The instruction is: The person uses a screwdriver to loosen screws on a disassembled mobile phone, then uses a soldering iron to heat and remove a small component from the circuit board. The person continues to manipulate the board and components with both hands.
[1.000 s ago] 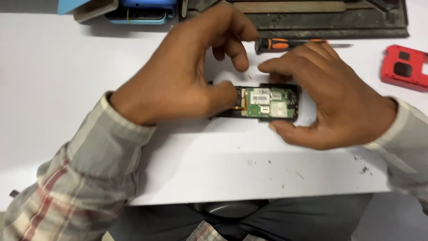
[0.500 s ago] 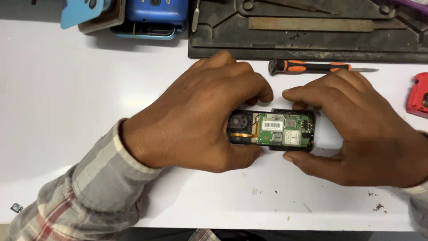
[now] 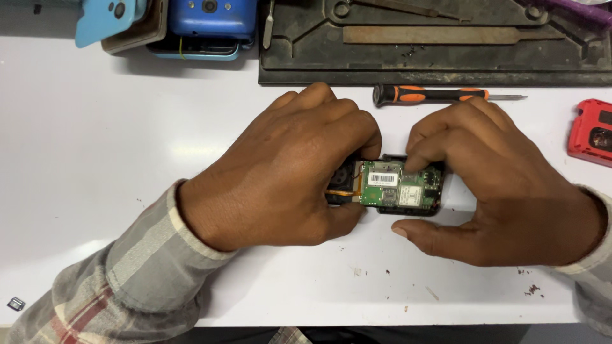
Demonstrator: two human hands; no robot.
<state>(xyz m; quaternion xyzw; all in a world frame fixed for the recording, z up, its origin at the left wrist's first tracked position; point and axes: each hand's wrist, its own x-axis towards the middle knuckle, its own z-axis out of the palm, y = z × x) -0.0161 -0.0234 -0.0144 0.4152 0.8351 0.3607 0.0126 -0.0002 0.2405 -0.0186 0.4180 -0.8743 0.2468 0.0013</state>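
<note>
Two hands work on a small opened black handset with a green circuit board showing (image 3: 398, 188), lying mid-table on the white tabletop (image 3: 95, 165). Left hand (image 3: 287, 172) is clamped round the handset's left end, fingers over the far edge, thumb on the near edge. Right hand (image 3: 503, 185) grips the right end, fingertips pressing on the board, thumb along the near side. Just beyond the hands lies a black-and-orange-handled screwdriver (image 3: 440, 95), w/ a dark moulded tool tray (image 3: 446, 57) behind it. Red plastic phone shell (image 3: 591, 132) sits at far right; blue phone casings (image 3: 204, 22) at far left.
</note>
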